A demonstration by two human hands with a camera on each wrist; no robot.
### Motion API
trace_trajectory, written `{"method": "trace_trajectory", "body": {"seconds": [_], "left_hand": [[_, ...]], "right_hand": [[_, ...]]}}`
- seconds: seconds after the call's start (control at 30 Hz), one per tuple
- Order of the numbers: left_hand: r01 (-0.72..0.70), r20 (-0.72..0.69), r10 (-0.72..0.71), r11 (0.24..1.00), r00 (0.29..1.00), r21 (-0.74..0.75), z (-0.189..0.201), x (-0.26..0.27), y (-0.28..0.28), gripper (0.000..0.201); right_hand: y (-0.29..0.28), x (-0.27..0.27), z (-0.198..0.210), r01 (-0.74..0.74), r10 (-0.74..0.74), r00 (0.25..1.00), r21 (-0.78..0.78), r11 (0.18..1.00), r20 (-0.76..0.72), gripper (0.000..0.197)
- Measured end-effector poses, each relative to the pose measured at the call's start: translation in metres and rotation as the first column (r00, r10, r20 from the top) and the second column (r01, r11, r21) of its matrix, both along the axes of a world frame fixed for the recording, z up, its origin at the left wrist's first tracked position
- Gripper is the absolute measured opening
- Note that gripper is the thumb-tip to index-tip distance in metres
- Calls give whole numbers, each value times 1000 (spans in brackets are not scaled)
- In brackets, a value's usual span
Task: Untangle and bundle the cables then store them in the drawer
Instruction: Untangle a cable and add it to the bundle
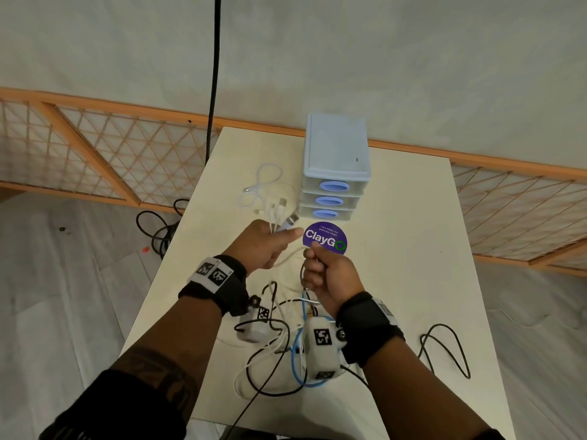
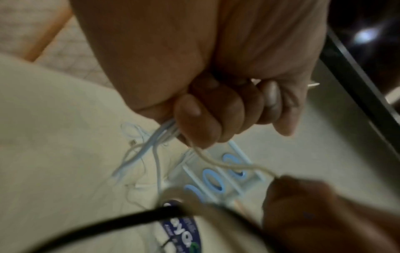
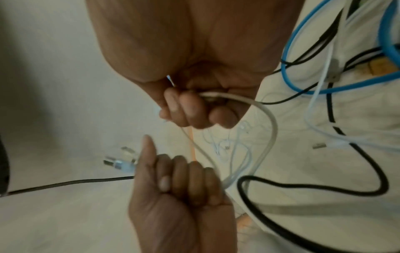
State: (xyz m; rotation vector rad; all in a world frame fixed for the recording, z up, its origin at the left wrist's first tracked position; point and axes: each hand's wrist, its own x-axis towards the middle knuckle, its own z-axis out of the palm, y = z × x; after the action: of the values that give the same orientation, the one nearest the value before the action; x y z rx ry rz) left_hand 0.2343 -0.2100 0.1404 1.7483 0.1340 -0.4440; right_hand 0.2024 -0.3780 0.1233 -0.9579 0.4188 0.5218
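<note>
A small pale-blue plastic drawer unit (image 1: 336, 168) stands at the far side of the cream-coloured desk (image 1: 413, 249). Its three drawers are pushed in, each with an oval blue handle recess, and what they hold cannot be seen. Just in front of it lies a round purple sticker (image 1: 324, 239) reading "ClayGo" in large white letters, with a green ring as the last letter; the small line above is too fine to read fully.

The left hand (image 1: 268, 244) is raised over the desk, its fingers (image 2: 207, 119) clenched round a bunch of white cables (image 1: 279, 217) whose plug ends stick out past the fist. The right hand (image 1: 327, 274), just beside it, grips a single off-white cable (image 3: 255, 123) in curled fingers (image 3: 190, 109); that cable runs across to the left fist.

More thin white cable lies looped left of the drawer unit. Nearer the person, a tangle of black, white and blue cables (image 1: 286, 354) rests on the desk, and another black cable (image 1: 444, 347) loops at the right edge.
</note>
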Motion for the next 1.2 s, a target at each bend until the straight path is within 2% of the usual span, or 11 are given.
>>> {"method": "trace_trajectory", "body": {"seconds": [0.1,0.3,0.37,0.43,0.53,0.63,0.73,0.8,0.93,1.03,1.2], "left_hand": [[136,87,-161,961,983,240,1,-4,0,56],[48,98,-94,919,991,392,-7,-1,-5,66],[-22,64,1,943,998,331,-12,1,-9,65],[-217,11,218,962,976,165,-16,5,-9,61],[-454,-114,449,891,886,-19,-20,14,0,49],[-388,-138,377,919,916,-65,-15,12,-3,62],[-185,-185,156,972,970,-146,-4,-1,-13,51],[-149,-170,122,977,978,-155,-3,-2,-15,41],[-373,-102,364,923,926,-95,-6,11,-9,28],[-476,-129,460,866,879,-152,-6,18,3,31],[-148,-184,112,971,976,-191,0,3,1,38]], "right_hand": [[7,-3,7,-50,52,998,-57,997,39,28],[15,-2,9,-34,39,998,-82,996,57,28],[15,0,12,-37,47,995,-114,993,87,28],[16,0,16,-67,88,988,-166,984,125,27],[19,-4,20,-117,164,970,-242,963,181,29],[21,-3,20,-78,159,960,-323,943,232,28],[21,2,21,-46,182,948,-453,890,260,27],[21,2,23,-66,211,945,-485,872,250,28],[24,-4,24,-155,240,954,-394,906,177,30],[24,-8,22,-166,314,922,-501,850,227,32],[21,-2,16,-89,267,930,-548,832,253,32]]}}
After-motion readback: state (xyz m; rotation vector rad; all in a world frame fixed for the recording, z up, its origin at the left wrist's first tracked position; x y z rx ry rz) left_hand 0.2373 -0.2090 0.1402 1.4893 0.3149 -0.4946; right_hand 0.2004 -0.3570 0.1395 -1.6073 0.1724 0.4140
